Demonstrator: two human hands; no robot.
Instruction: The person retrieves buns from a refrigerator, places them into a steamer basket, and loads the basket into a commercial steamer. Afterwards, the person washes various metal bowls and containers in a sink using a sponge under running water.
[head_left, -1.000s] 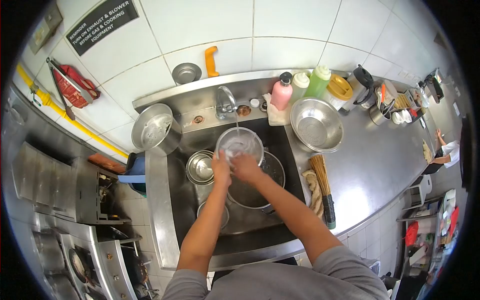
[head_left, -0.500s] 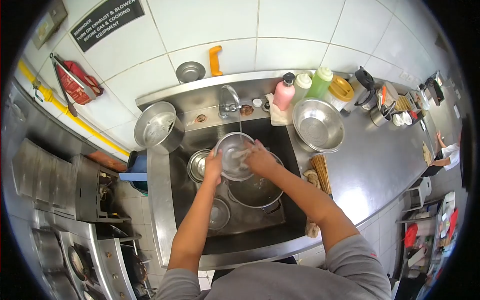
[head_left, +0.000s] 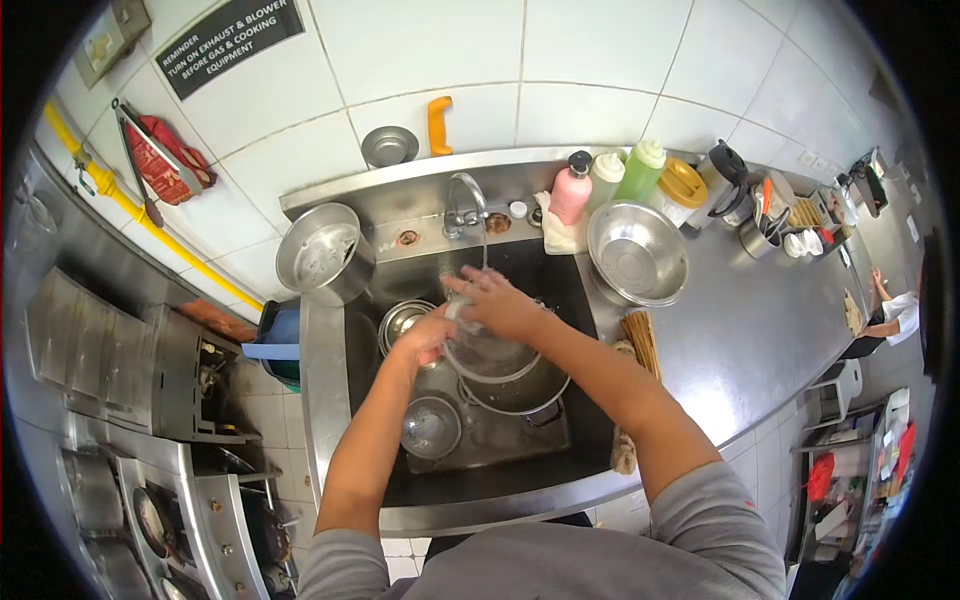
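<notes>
Under the running faucet (head_left: 464,205), a clear bowl (head_left: 490,358) is tilted over a large metal pot (head_left: 540,390) in the sink. My left hand (head_left: 426,335) grips the bowl's left edge. My right hand (head_left: 498,303) lies across its upper side with the fingers spread, water falling by them; whether a cloth or sponge is under the palm is hidden. Stacked metal bowls (head_left: 398,322) sit left of the bowl, partly behind my left hand. A small metal bowl (head_left: 431,427) rests lower in the sink.
A deep pot (head_left: 322,255) stands at the sink's left corner. On the right are a metal basin (head_left: 638,252), a pink pump bottle (head_left: 570,190), a green bottle (head_left: 640,172) and a stick brush (head_left: 641,345). A person (head_left: 893,318) stands at the far right.
The clear bowl has moved down slightly and tipped over. My right hand has come out of its inside onto its upper edge, fingers spread. My left hand still holds the left edge.
</notes>
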